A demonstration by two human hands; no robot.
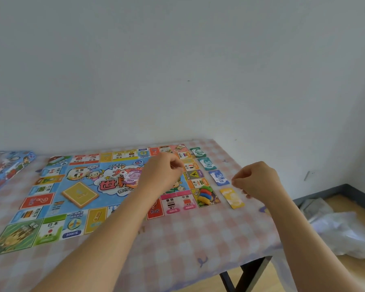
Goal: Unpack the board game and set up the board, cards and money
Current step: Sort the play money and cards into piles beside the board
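My forearms stretch out from the bottom edge. The left hand hangs over the middle of the board with its fingers curled into the palm, and the right hand hangs beyond the board's right edge, fingertips drawn in against the thumb. I see nothing in either one.

Under them stands the folding table, covered in a pale pink-and-white checked cloth. The game board lies flat and fully opened on it, filling most of the left and middle. The game box lies at the far left of the table, apart from the board. Crumpled clear plastic wrap lies on the floor to the right.

The money runs in a row just beside the board's right edge, from far to near: a green stack, a teal 100 stack, a blue 10 stack and a yellow stack (its number is too blurred to read). A yellow card deck lies on its square in the board's left centre. A purple 500 note lies at the board's centre, touching my left wrist in this view. Coloured player tokens are heaped on the near right corner square. A white die rests at the note's left edge.
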